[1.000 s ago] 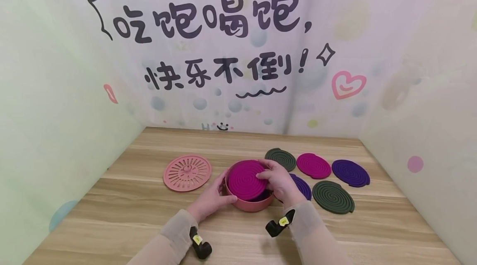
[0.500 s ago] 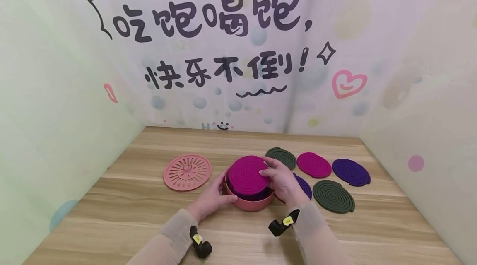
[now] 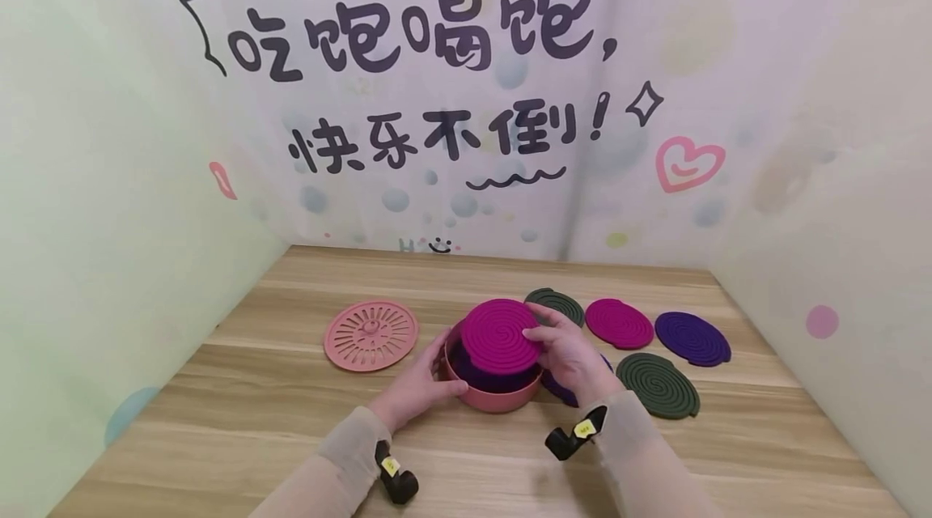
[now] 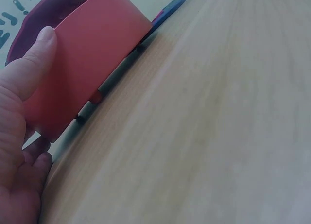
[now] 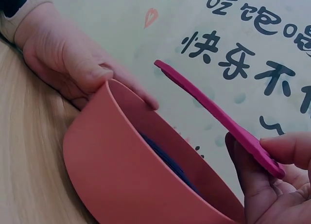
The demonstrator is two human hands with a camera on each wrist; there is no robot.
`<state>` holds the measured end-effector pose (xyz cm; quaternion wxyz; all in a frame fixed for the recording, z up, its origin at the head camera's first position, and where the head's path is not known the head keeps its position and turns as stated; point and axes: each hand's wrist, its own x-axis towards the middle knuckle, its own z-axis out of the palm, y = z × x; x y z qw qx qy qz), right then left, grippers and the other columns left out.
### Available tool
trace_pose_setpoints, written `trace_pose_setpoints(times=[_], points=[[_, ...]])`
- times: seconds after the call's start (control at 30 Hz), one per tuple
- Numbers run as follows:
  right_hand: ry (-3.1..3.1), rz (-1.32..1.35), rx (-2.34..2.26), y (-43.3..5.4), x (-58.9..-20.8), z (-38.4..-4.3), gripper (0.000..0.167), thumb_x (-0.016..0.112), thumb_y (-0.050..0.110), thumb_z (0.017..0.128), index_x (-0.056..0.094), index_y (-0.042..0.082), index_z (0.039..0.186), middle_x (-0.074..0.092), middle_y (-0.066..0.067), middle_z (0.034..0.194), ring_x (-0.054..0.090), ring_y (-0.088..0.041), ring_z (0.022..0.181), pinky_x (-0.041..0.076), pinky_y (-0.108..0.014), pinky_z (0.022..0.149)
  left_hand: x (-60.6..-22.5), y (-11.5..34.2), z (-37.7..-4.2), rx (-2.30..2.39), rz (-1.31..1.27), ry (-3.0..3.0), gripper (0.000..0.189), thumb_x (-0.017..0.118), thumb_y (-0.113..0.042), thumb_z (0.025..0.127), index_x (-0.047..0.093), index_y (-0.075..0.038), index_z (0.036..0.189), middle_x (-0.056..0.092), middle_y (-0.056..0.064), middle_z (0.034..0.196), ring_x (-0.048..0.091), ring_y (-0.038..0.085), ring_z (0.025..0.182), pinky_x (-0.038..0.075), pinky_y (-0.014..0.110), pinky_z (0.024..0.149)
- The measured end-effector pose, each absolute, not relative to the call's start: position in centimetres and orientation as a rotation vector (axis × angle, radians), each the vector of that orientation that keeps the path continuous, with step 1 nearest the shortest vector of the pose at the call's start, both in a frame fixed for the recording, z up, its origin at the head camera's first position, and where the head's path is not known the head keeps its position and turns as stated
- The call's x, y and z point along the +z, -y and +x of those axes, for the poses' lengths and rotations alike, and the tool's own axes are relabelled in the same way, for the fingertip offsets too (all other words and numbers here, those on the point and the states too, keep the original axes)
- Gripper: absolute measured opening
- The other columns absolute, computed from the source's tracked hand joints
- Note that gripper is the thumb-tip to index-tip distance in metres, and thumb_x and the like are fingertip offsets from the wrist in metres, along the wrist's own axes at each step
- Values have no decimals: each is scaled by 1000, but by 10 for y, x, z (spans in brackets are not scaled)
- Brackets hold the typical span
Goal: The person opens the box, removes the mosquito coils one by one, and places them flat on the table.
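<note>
A round pink coil box [image 3: 498,398] stands on the table, slightly left of the right hand. My left hand [image 3: 421,384] grips its left side, thumb on the near wall and fingers behind. Between thumb and fingers my right hand [image 3: 575,356] pinches a magenta spiral mosquito coil [image 3: 502,333] by its right edge. In the right wrist view the magenta coil [image 5: 209,105] is tilted, raised above the box's rim [image 5: 146,141] and apart from it. A dark blue coil [image 5: 167,158] lies inside the box, partly hidden by the near wall.
Left of the box lies a pink slotted lid [image 3: 370,335]. To the right are spread several coils: green [image 3: 557,307], magenta [image 3: 620,323], dark blue [image 3: 692,337], green [image 3: 658,384], and another dark blue [image 3: 561,388] partly behind the right hand. Patterned cloth [image 3: 466,202] hangs behind the table.
The right hand has lifted the magenta coil up out of the box and slightly to the right, showing more of the dark blue inside. The left hand keeps its grip on the box.
</note>
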<state>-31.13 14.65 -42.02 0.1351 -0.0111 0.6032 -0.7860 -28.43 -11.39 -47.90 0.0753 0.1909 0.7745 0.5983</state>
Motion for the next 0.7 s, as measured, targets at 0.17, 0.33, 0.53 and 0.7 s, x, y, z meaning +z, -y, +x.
trace_pose_setpoints(times=[0.17,0.33,0.53,0.7], points=[[-1724,-28,-2282,-165,-420,-312,62,53,-7,90,31,4,148,68,4,92,65,-7,75,54,-23,69,-480,113,-285,1814,588,-2310,97,79,-18,81,17,-10,154,23,15,156,26,32,141,25,45,114],[-1719,-3,-2279,-187,-419,-309,64,53,-6,91,29,6,149,66,5,89,64,-6,71,53,-23,68,-481,113,-284,1798,582,-2319,97,79,-21,81,16,-10,154,25,15,156,27,31,141,25,45,114],[-1731,8,-2281,-216,-421,-306,65,53,-4,92,25,7,151,61,7,97,63,-5,76,53,-22,72,-482,114,-285,1793,596,-2313,96,78,-22,82,15,-11,155,25,16,155,28,31,141,25,46,114],[-1735,20,-2294,-240,-423,-302,64,54,-2,93,27,10,150,64,8,103,64,-4,85,53,-22,76,-482,114,-285,1799,601,-2312,96,78,-21,82,16,-12,155,27,15,155,29,31,140,25,46,114]])
